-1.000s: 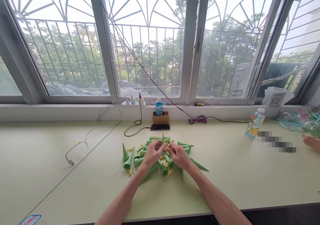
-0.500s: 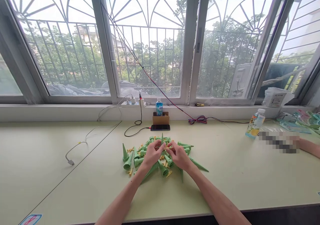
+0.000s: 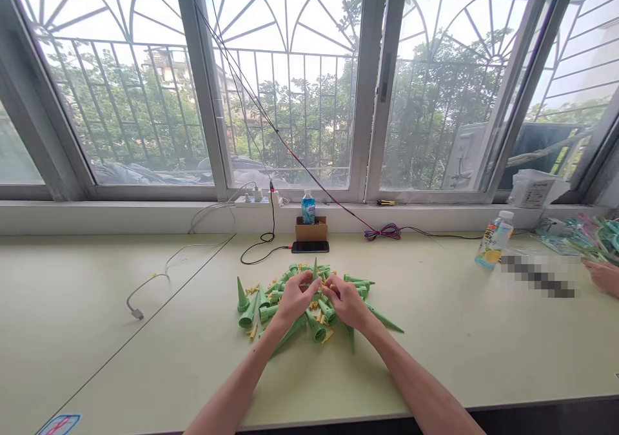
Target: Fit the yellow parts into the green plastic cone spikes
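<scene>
My left hand (image 3: pixel 296 298) is closed around a green plastic cone spike (image 3: pixel 315 269), its point upward. Close beside it, my right hand (image 3: pixel 344 299) pinches its fingertips together near the base of that spike. Whatever sits between the right fingertips is too small and hidden to make out. Beneath and around both hands lies a pile of green cone spikes, such as an upright one (image 3: pixel 242 295) at the left and a long one (image 3: pixel 385 317) at the right. Small yellow plastic pieces (image 3: pixel 253 332) are scattered among them.
Behind the pile are a phone (image 3: pixel 310 247), a small cardboard box (image 3: pixel 311 231) and a blue bottle (image 3: pixel 308 207). A drink bottle (image 3: pixel 494 240) stands at the right, near another person's hand (image 3: pixel 603 276) and green plastic items. A cable (image 3: pixel 138 314) lies at the left.
My hands stay nearly in place, with the spike shifting very slightly. The other person's hand at the far right has drawn back to the right, beside the green items, which have moved.
</scene>
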`<move>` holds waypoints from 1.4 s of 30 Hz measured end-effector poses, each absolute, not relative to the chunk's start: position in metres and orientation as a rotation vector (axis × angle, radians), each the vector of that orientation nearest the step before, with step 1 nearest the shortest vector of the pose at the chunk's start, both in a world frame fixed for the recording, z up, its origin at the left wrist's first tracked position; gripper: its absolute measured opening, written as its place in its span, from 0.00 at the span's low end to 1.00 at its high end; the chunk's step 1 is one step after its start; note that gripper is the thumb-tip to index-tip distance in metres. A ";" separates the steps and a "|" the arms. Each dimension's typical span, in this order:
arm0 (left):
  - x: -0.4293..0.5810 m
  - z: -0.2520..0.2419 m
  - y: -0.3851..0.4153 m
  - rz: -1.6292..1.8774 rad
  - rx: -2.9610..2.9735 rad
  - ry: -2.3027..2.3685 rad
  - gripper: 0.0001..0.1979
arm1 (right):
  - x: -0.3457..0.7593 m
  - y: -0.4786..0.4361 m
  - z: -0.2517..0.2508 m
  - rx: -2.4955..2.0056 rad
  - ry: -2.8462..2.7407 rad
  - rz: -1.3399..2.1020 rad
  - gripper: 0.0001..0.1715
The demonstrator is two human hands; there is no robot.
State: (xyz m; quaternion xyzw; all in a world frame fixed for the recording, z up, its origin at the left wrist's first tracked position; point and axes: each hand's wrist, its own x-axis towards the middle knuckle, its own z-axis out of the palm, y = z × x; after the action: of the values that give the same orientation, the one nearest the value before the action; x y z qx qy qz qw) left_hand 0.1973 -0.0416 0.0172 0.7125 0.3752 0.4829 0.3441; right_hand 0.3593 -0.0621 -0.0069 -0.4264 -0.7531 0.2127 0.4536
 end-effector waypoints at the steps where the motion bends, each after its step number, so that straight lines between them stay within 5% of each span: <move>1: 0.197 0.017 -0.041 1.253 1.856 0.975 0.18 | 0.359 -0.062 -0.007 -1.054 -1.859 0.528 0.09; 42: 0.196 0.017 -0.042 1.209 1.900 0.952 0.13 | 0.360 -0.061 -0.009 -1.031 -1.854 0.559 0.12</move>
State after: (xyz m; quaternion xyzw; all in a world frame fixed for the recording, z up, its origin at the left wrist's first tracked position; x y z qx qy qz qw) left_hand 0.1959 -0.0424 0.0169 0.7304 0.3660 0.4648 0.3413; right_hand 0.3602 -0.0610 -0.0090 -0.4182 -0.7520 0.2268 0.4563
